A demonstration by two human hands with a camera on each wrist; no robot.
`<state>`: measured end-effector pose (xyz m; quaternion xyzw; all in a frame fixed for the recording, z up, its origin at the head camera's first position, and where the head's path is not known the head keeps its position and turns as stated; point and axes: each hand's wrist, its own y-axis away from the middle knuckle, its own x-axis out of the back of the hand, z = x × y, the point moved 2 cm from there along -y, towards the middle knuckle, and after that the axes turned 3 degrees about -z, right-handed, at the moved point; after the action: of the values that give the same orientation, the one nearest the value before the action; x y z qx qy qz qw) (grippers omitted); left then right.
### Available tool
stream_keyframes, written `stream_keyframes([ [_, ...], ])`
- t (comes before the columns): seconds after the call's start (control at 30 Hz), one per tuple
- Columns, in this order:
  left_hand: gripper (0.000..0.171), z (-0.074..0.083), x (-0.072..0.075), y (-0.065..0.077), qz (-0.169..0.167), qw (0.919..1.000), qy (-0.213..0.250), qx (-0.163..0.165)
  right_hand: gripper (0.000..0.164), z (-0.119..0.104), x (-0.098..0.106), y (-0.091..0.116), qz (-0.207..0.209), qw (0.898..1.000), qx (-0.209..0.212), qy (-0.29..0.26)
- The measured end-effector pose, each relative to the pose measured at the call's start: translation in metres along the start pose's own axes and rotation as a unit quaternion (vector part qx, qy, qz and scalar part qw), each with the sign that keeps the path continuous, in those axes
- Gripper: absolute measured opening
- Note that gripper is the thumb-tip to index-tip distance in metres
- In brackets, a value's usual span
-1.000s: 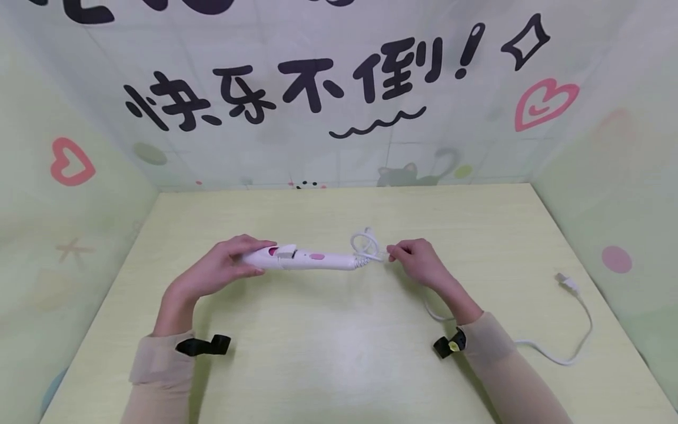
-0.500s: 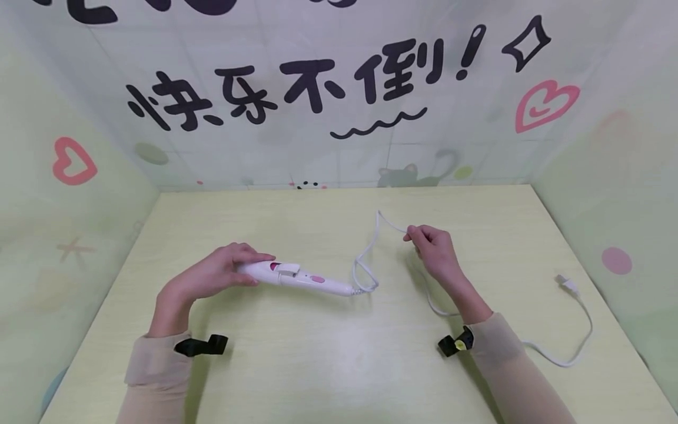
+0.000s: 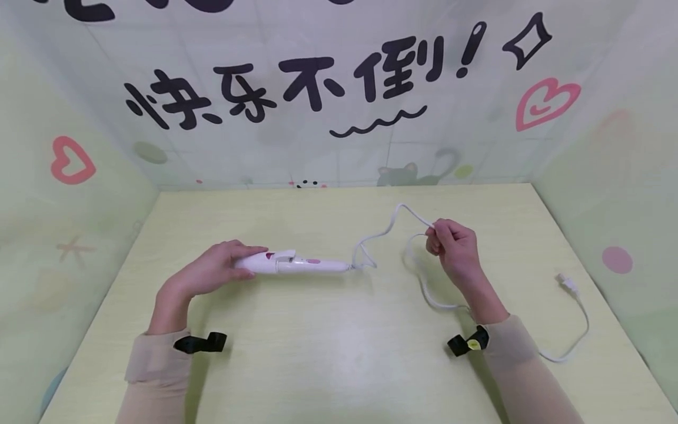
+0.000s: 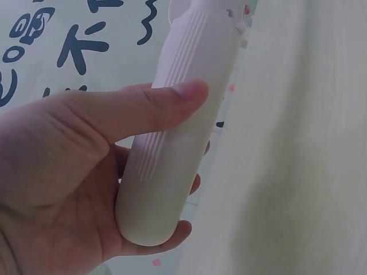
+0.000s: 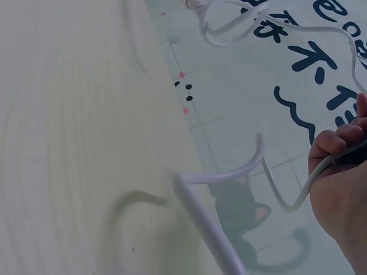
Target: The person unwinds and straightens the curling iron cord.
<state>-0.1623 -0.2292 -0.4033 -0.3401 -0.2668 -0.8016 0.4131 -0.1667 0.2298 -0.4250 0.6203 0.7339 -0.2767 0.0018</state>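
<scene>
A white hair styling iron [image 3: 312,267] with a pink oval button and a small lever lies level above the table, its corded end pointing right. My left hand [image 3: 214,270] holds its thick, rounded end. In the left wrist view, the thumb lies across the ridged side of the white iron [image 4: 163,189] and the fingers wrap behind. The white cord [image 3: 392,222] runs from the iron through a small loop up to my right hand [image 3: 457,244], whose curled fingers grip it. More cord hangs below that hand, also seen in the right wrist view as a blurred white cord [image 5: 206,220].
The cord's two-pin plug [image 3: 567,284] lies on the pale wooden table [image 3: 328,353] at the right. Printed cloth walls [image 3: 296,147] stand behind the table and at both sides. Black wrist straps with cameras sit on both sleeves, including the left strap [image 3: 200,343].
My right hand has moved right and slightly up, drawing the bunched cord out longer. The iron's corded end dipped, then rose level again. The left hand keeps its hold.
</scene>
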Motion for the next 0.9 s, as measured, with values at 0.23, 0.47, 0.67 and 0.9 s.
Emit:
stream_keyframes([
  [0.23, 0.054, -0.006, 0.007, 0.001, 0.072, 0.9961, -0.031, 0.04, 0.03, -0.008, 0.013, -0.002, -0.068, 0.995, 0.035, -0.063],
  [0.47, 0.055, -0.014, 0.015, 0.007, 0.121, 0.991, 0.016, 0.055, 0.029, -0.009, 0.027, 0.001, -0.05, 0.998, 0.025, -0.018],
  [0.67, 0.055, -0.02, 0.019, 0.016, 0.136, 0.9886, 0.034, 0.056, 0.03, -0.015, 0.038, 0.002, -0.055, 0.996, 0.03, 0.056],
  [0.9, 0.055, -0.028, 0.022, 0.027, 0.144, 0.9867, 0.056, 0.05, 0.025, -0.021, 0.056, 0.003, 0.007, 0.983, -0.009, 0.186],
])
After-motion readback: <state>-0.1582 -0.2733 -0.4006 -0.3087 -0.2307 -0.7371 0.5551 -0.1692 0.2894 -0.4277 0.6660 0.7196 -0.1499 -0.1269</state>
